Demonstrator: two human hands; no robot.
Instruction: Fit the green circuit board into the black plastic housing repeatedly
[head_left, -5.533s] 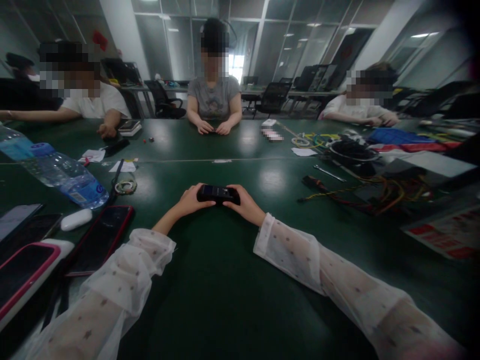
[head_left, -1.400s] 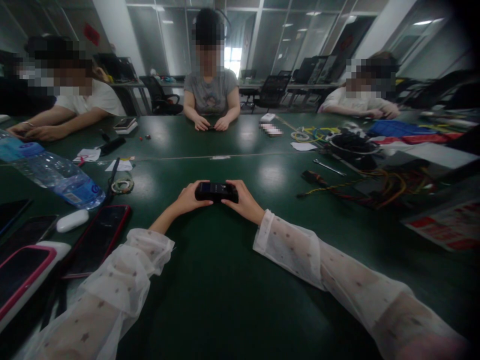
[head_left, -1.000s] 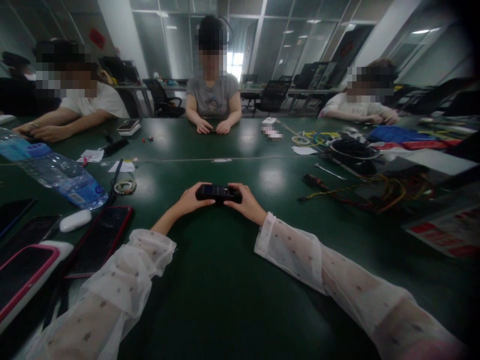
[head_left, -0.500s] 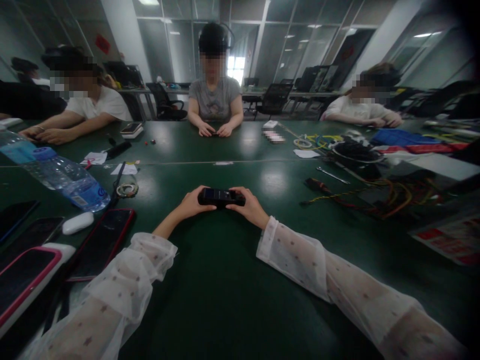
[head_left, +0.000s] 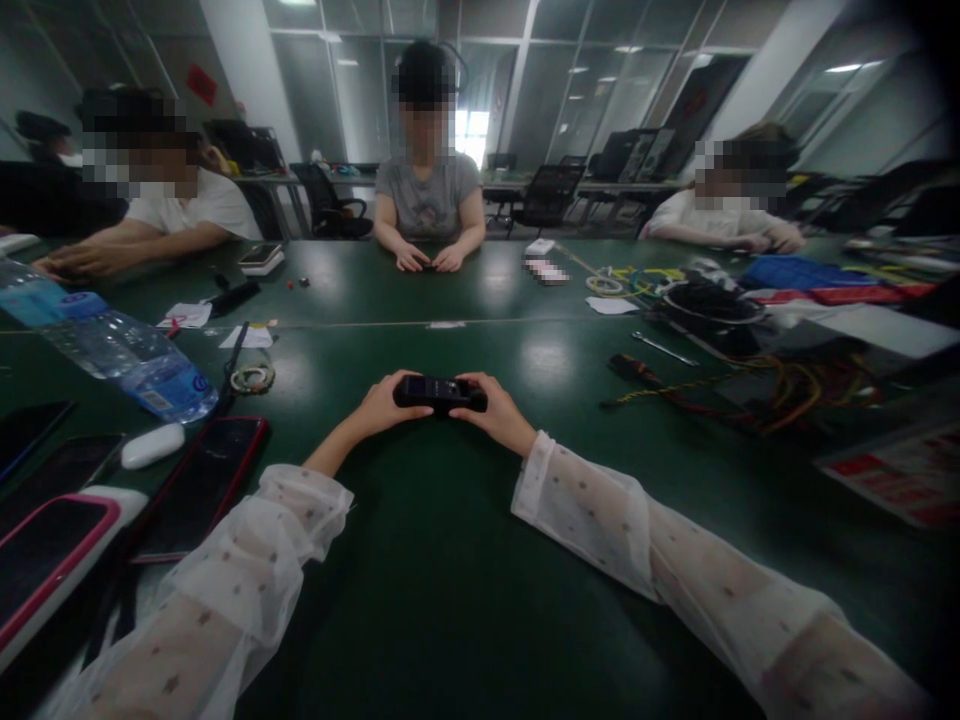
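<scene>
A small black device (head_left: 441,393) with a dark screen on its left part is held level above the green table (head_left: 442,560), or rests on it; I cannot tell which. My left hand (head_left: 386,405) grips its left end, thumb along the near edge and fingers behind. At the other end, my right hand (head_left: 495,408) holds it in the same way, thumb in front. Both of my arms wear sheer white sleeves with dark stars.
Phones (head_left: 202,488), a white case (head_left: 152,446) and water bottles (head_left: 161,370) lie at left. Cables (head_left: 787,395), a wrench (head_left: 664,348) and a blue bundle (head_left: 814,273) are at right. Three people sit across the table, another person farther back left.
The view has shifted very slightly. Both of my hands still hold the black device in the same grip.
</scene>
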